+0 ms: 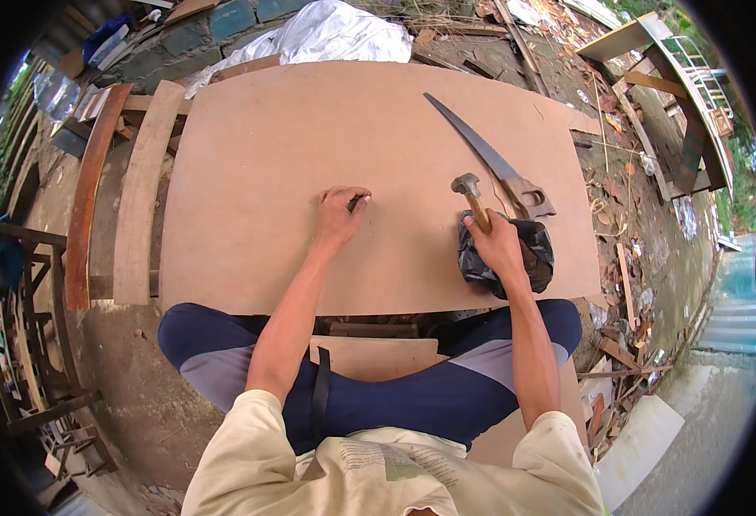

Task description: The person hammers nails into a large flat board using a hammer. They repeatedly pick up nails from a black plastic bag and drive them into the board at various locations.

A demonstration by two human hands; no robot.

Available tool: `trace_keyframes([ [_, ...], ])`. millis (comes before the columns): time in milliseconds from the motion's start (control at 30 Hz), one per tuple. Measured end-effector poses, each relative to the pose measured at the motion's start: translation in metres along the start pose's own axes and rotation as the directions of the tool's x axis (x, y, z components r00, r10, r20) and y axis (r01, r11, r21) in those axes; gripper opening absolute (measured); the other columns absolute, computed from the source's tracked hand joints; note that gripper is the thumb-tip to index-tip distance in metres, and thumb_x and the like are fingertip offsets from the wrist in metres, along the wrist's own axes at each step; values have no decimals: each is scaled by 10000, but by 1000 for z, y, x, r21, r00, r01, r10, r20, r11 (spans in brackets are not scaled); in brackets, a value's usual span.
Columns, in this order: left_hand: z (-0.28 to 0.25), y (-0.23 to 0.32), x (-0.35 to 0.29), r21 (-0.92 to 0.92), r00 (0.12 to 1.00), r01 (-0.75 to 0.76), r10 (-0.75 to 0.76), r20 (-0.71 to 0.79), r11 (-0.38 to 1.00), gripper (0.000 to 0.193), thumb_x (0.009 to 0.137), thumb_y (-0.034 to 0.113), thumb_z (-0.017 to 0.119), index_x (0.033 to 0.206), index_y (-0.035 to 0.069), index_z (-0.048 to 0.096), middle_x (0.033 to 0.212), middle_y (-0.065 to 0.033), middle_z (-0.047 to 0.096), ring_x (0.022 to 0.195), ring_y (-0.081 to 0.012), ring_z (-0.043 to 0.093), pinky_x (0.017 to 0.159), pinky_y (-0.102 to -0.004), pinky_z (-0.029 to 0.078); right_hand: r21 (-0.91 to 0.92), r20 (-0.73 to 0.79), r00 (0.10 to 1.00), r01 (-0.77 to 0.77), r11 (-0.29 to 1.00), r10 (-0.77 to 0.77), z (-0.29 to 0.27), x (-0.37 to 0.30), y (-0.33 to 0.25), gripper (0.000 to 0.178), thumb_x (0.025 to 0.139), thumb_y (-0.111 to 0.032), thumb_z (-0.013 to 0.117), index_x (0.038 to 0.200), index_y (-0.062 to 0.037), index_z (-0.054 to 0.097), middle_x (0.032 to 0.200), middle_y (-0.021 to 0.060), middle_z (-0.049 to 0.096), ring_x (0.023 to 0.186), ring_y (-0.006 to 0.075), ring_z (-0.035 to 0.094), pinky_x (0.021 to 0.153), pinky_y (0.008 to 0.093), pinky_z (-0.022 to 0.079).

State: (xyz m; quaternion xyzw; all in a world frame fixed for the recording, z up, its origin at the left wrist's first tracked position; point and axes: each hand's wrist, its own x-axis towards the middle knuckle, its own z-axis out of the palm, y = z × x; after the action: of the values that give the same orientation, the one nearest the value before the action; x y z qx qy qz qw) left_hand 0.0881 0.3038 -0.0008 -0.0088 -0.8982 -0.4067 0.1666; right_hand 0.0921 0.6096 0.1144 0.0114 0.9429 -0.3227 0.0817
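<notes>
A large brown board lies flat in front of me. On its middle rests my left hand, fingers curled and closed; whatever they hold, if anything, is too small or hidden to name. My right hand grips the wooden handle of a hammer, whose metal head points away from me. Under that hand sits a black plastic bag, open at the top, its contents hard to make out. Just beyond it, a handsaw lies slantwise, its handle near the bag and its tip toward the far edge.
Two long planks lie left of the board. A wooden frame stands further left. Silvery sheeting and grey blocks are at the back. Scrap wood and leaves litter the ground at right, near a wooden structure.
</notes>
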Motion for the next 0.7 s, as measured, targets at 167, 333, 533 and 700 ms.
trace_keyframes([
  [167,1,-3,-1,30,1000,-31,31,-1,999,70,922,159,720,969,132,765,924,-2,743,1004,-195,631,1001,-392,364,-11,3,1000,20,1000,-20,5,0,1,398,958,-359,674,1007,35,644,814,301,661,833,505,649,731,518,493],
  [333,0,4,0,42,998,-68,69,-4,997,84,929,156,711,999,127,748,929,-18,730,996,-212,626,985,-396,372,-61,-20,999,43,997,-44,6,0,3,385,970,-353,681,1009,29,647,774,255,666,768,449,671,705,473,503],
  [533,1,2,-1,66,995,-94,95,-8,993,82,931,150,702,998,123,741,927,-31,719,1002,-221,625,978,-398,377,-62,-9,999,36,997,-37,8,0,3,381,971,-350,679,1007,28,645,764,243,667,749,432,669,701,467,503],
  [700,2,2,-1,74,995,-101,103,-14,992,82,928,148,702,996,125,739,940,-29,722,1012,-220,626,976,-399,379,-56,-7,999,46,997,-47,10,1,5,376,972,-345,679,1004,27,642,747,234,661,727,423,665,686,459,499],
])
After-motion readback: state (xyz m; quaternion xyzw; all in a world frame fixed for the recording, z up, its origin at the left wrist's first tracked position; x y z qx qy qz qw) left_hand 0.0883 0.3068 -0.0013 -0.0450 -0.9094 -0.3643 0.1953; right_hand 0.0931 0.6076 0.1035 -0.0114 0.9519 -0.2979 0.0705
